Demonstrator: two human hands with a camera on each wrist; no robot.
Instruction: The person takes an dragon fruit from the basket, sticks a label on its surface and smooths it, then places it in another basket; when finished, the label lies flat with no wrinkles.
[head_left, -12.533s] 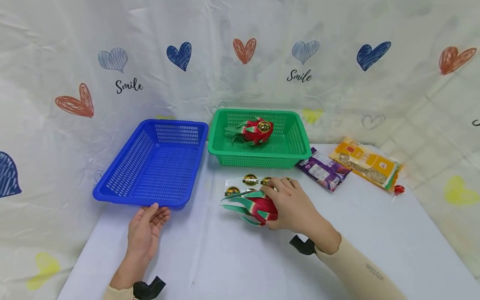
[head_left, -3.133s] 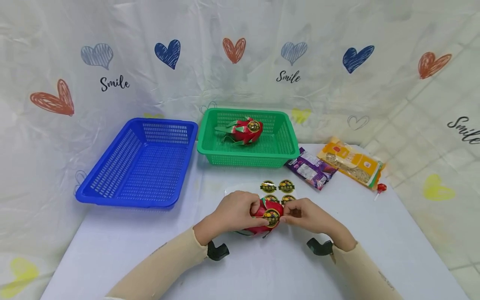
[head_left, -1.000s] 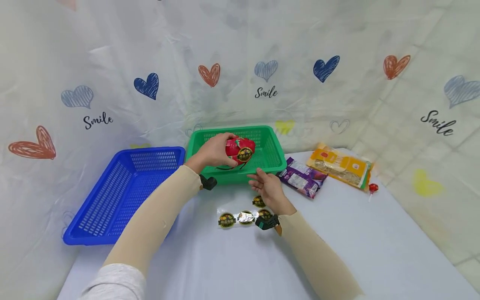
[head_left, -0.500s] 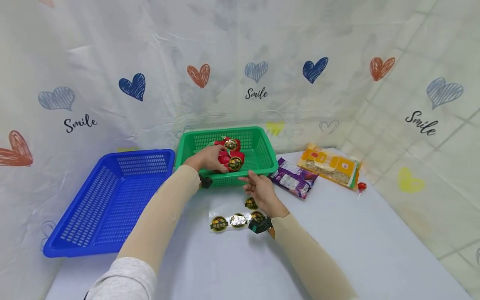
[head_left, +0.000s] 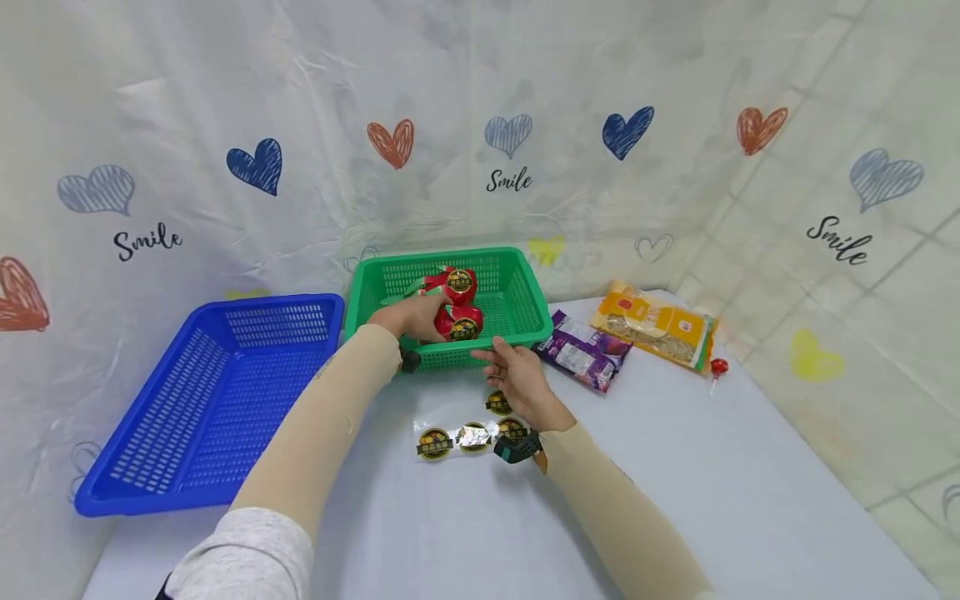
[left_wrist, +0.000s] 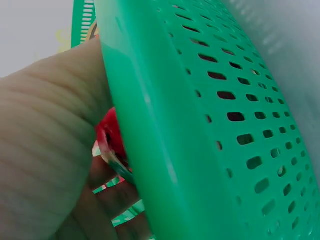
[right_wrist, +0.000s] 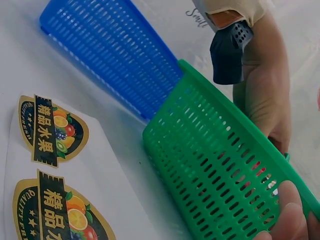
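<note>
My left hand (head_left: pixel 414 317) reaches into the green basket (head_left: pixel 525 338) and grips a red dragon fruit (head_left: pixel 459 323) bearing a round fruit sticker. Another stickered dragon fruit (head_left: pixel 458 282) lies just behind it. In the left wrist view, the basket's rim (left_wrist: pixel 145 110) hides most of the held fruit. My right hand (head_left: pixel 523 383) is at the basket's front side, its fingers loosely extended against the rim and wall. Under the right wrist lies a clear sheet of round stickers (head_left: pixel 434 443), partly covered; the right wrist view shows stickers (right_wrist: pixel 50 131) up close.
A blue basket (head_left: pixel 206 498) stands left of the green one. To the right lie a purple snack packet (head_left: pixel 585 353), a yellow-orange packet (head_left: pixel 655 325) and a red lollipop (head_left: pixel 718 367). A printed cloth (head_left: pixel 442 58) hangs behind the white table (head_left: pixel 675 483).
The dragon fruit handled on the table 3.1 s ago is now low in the green basket, lowered by my left hand. My right hand moved from the fruit to the basket's front. The head view has shifted.
</note>
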